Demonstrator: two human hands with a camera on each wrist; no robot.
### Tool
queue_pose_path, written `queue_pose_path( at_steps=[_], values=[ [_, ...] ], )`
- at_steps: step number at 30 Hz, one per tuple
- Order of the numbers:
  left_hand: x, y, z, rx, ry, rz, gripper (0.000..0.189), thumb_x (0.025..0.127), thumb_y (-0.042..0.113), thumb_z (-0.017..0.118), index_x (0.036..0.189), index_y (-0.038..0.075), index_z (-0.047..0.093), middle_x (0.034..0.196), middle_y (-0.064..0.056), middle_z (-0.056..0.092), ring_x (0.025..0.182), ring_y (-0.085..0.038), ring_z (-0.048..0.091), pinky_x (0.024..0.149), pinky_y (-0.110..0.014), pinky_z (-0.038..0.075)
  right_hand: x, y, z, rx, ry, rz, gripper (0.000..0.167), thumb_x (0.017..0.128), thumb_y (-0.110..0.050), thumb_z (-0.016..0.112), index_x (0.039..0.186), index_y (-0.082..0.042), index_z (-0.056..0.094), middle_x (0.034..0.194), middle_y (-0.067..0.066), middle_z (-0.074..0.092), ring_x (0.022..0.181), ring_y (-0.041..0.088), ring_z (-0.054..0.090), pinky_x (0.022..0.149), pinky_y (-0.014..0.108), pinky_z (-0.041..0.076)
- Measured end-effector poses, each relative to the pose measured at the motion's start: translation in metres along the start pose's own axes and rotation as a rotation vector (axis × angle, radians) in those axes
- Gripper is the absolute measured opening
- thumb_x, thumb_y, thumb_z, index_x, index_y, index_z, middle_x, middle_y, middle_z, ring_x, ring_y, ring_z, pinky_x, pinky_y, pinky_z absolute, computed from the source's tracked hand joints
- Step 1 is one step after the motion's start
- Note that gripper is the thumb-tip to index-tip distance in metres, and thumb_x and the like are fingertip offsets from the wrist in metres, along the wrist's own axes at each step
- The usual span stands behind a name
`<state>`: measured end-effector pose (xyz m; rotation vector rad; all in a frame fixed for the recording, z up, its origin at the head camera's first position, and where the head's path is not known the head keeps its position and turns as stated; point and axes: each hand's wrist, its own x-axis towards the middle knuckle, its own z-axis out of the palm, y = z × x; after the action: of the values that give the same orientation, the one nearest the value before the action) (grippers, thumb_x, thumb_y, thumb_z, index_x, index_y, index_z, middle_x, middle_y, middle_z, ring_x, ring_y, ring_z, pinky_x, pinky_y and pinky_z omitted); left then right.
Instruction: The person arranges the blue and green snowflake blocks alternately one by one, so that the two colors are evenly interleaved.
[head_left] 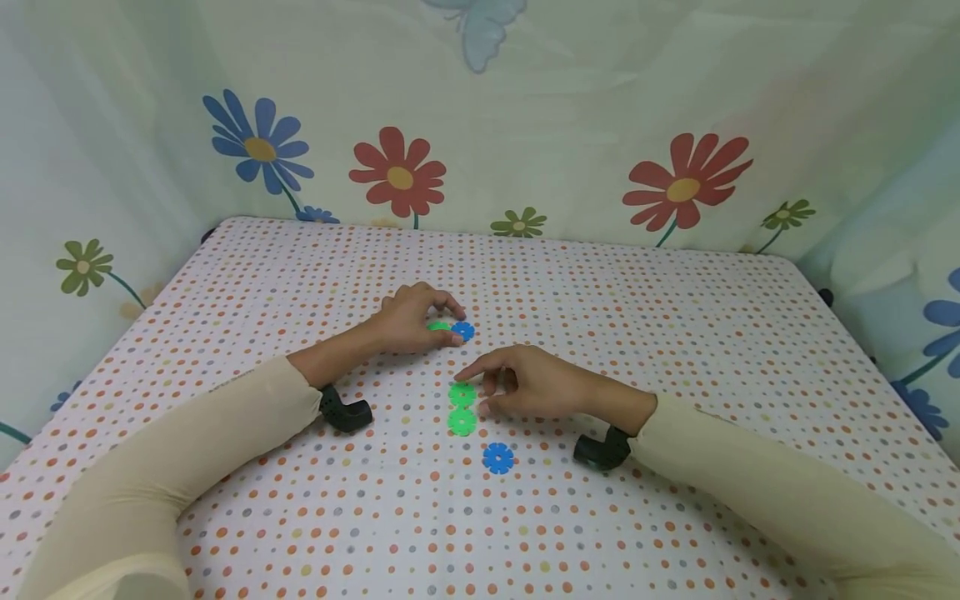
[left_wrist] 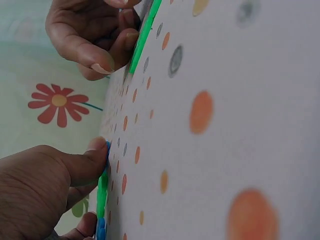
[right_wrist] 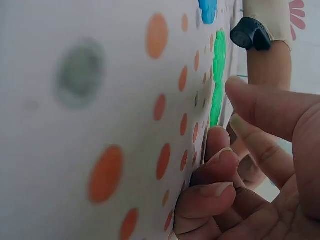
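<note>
My left hand (head_left: 414, 319) pinches a notched blue plastic disc (head_left: 462, 331) between thumb and a finger at the table's middle. A green disc (head_left: 438, 326) adjoins it, partly hidden under that hand; in the left wrist view, another blue disc (left_wrist: 101, 229) continues the row. My right hand (head_left: 542, 382) hovers low beside two green discs joined end to end, the far green disc (head_left: 462, 394) and the near green disc (head_left: 462, 422). Its index fingertip is right at the far one's edge, the thumb beside the near one, the other fingers loosely bent.
A loose blue disc (head_left: 498, 458) lies flat nearer me, right of the green pair. The table (head_left: 315, 517) has a dotted cover, with a flower-printed curtain (head_left: 555, 108) behind it. Black wrist cameras (head_left: 602, 450) hang under both forearms, close over the cover.
</note>
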<state>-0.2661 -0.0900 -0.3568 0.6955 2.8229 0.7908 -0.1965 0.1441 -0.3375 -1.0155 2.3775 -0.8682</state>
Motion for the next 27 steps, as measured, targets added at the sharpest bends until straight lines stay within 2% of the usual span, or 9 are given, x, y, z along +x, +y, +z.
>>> queue_pose_path(
  at_steps=[5, 11, 19, 27],
  values=[
    [0.001, 0.002, 0.001, -0.001, -0.003, -0.017, 0.033, 0.085, 0.046, 0.075, 0.114, 0.030, 0.068, 0.127, -0.005, 0.057, 0.126, -0.033, 0.045, 0.102, -0.068, 0.027, 0.007, -0.002, 0.001, -0.031, 0.006, 0.017, 0.034, 0.092, -0.016, 0.070, 0.125, -0.025, 0.068, 0.097, -0.005, 0.063, 0.079, 0.012, 0.052, 0.068, 0.022, 0.044],
    [0.002, 0.003, 0.002, 0.001, -0.005, -0.018, 0.033, 0.086, 0.046, 0.074, 0.114, 0.030, 0.068, 0.127, -0.005, 0.056, 0.125, -0.033, 0.044, 0.101, -0.066, 0.027, 0.011, -0.004, 0.001, -0.025, -0.010, -0.001, 0.036, 0.092, -0.012, 0.070, 0.127, -0.022, 0.068, 0.097, -0.003, 0.063, 0.080, 0.012, 0.053, 0.070, 0.022, 0.045],
    [0.002, 0.003, 0.002, 0.011, -0.008, -0.028, 0.034, 0.086, 0.046, 0.074, 0.115, 0.030, 0.066, 0.129, -0.006, 0.054, 0.126, -0.034, 0.043, 0.100, -0.063, 0.028, 0.017, -0.005, 0.000, -0.052, -0.024, 0.004, 0.039, 0.087, -0.018, 0.076, 0.125, -0.022, 0.068, 0.094, -0.003, 0.063, 0.081, 0.011, 0.053, 0.071, 0.023, 0.046],
    [0.001, 0.003, 0.002, 0.002, 0.004, -0.026, 0.029, 0.085, 0.045, 0.075, 0.109, 0.030, 0.069, 0.130, -0.005, 0.054, 0.128, -0.036, 0.042, 0.101, -0.064, 0.027, 0.019, -0.008, 0.000, -0.093, -0.020, 0.026, 0.035, 0.086, -0.021, 0.077, 0.120, -0.024, 0.072, 0.092, -0.004, 0.062, 0.079, 0.010, 0.052, 0.069, 0.022, 0.045]
  ],
)
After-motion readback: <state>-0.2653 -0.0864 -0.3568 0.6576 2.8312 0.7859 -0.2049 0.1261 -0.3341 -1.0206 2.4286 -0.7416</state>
